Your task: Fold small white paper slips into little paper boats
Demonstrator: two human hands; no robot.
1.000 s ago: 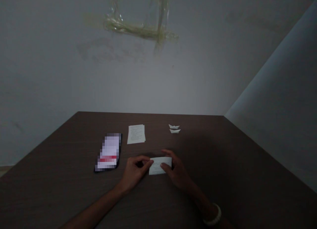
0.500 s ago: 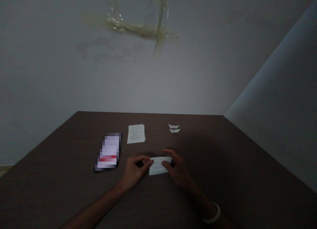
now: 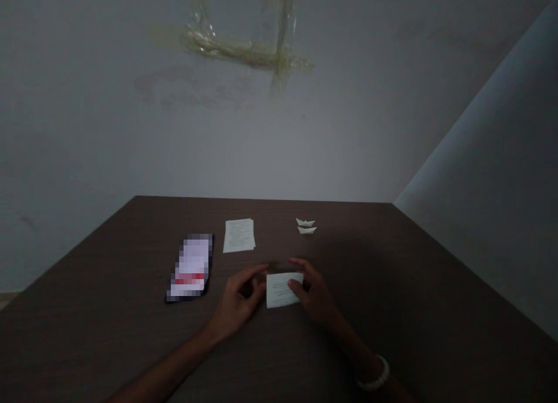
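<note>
A small sheet of printed paper (image 3: 279,295), apparently folded, is held a little above the table at the front middle. My right hand (image 3: 317,298) pinches its right side, thumb on the printed face and fingers behind. At the paper's left edge, my left hand (image 3: 238,301) has its thumb and fingers apart, with nothing between them. Whether the left fingertips still touch the edge is hard to tell. Two small folded paper boats (image 3: 307,231) lie beyond my right hand, one close behind the other.
A stack of printed paper sheets (image 3: 239,235) lies beyond my left hand. Left of it is a phone (image 3: 192,266) with a blurred bright screen. The brown table (image 3: 131,333) meets a grey wall (image 3: 340,135) at the back, and another wall slants along the right.
My left thumb and fingers have let go of the paper's left side and spread apart. The paper has shifted slightly right in my right hand, showing more of its face.
</note>
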